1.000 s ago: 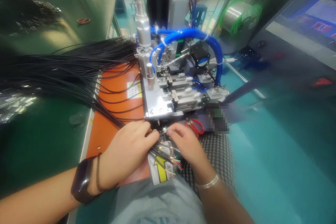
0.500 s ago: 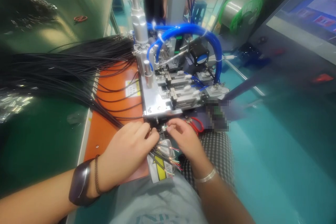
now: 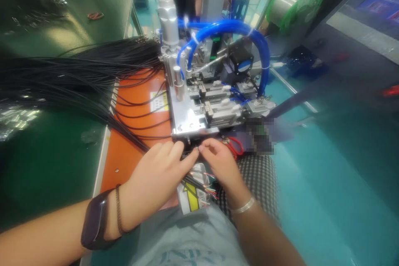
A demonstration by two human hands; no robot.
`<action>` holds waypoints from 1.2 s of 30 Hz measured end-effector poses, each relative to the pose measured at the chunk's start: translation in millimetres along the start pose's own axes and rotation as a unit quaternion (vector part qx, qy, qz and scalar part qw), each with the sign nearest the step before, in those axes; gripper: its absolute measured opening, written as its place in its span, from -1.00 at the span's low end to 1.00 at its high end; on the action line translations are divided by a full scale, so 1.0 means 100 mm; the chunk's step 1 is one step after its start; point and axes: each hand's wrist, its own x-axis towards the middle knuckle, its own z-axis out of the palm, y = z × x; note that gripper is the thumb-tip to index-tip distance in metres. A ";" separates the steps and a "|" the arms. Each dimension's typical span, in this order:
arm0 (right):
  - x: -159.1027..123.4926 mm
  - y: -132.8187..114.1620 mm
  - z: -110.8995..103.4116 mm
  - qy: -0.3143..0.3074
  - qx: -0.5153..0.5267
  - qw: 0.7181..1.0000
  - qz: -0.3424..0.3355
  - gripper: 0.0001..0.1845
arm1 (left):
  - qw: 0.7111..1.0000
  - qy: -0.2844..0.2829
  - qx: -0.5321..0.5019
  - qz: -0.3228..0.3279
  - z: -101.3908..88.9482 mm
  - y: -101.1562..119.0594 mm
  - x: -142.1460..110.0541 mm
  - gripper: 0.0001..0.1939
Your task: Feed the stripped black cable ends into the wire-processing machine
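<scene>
My left hand (image 3: 158,174) is curled over a bundle of thin black cables (image 3: 134,136), fingers closed, its thumb stretched toward my right hand. Beyond the palm the cables come out with stripped, coloured wire ends (image 3: 212,192) fanned toward my lap. The fingers of my right hand (image 3: 222,164) are pinched together on a small, pale wire end (image 3: 197,148) at the left thumb tip. Both hands meet just in front of the metal machine (image 3: 188,126) with its cylinders. Fingers cover most of the pinched piece.
Several cables lie across an orange board (image 3: 140,120) and run into the machine's left side. Blue tubing (image 3: 230,25) arches over it. Red-handled scissors (image 3: 234,146) lie right of my hands. A warning label (image 3: 190,200) and a checked seat (image 3: 260,183) are close by. Behind stands a green spool (image 3: 293,6).
My left thumb has reached out to the right, up to my right fingertips. My right fingers have closed more tightly together. The camera view has shifted slightly.
</scene>
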 end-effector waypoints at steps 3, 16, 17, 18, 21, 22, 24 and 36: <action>0.02 0.02 -0.01 -0.012 0.029 0.999 0.017 -0.85 | 1.000 0.005 -0.010 0.004 0.00 0.00 0.01 -0.45; 0.01 -0.06 -0.04 0.002 -0.007 1.000 -0.011 -0.79 | 0.991 0.120 -0.052 0.030 0.09 -0.08 -0.03 -0.76; 0.01 -0.05 -0.04 0.003 -0.006 1.000 -0.011 -0.79 | 0.991 0.119 -0.049 0.028 0.09 -0.08 -0.03 -0.76; 0.01 -0.04 -0.04 0.006 -0.007 1.000 -0.012 -0.79 | 0.992 0.117 -0.044 0.025 0.08 -0.07 -0.03 -0.76; 0.00 -0.03 -0.02 0.012 -0.014 1.000 -0.021 -0.80 | 0.993 0.113 -0.030 0.014 0.07 -0.05 -0.03 -0.78; -0.01 -0.04 -0.02 0.013 -0.014 1.000 -0.022 -0.80 | 0.993 0.113 -0.028 0.012 0.07 -0.05 -0.03 -0.79; -0.02 -0.06 -0.01 0.012 -0.012 1.000 -0.020 -0.80 | 0.992 0.118 -0.030 0.013 0.07 -0.05 -0.03 -0.81; -0.06 -0.08 0.00 0.041 -0.152 0.985 -0.063 -0.88 | 0.998 0.055 -0.018 -0.031 0.00 0.05 -0.06 -0.89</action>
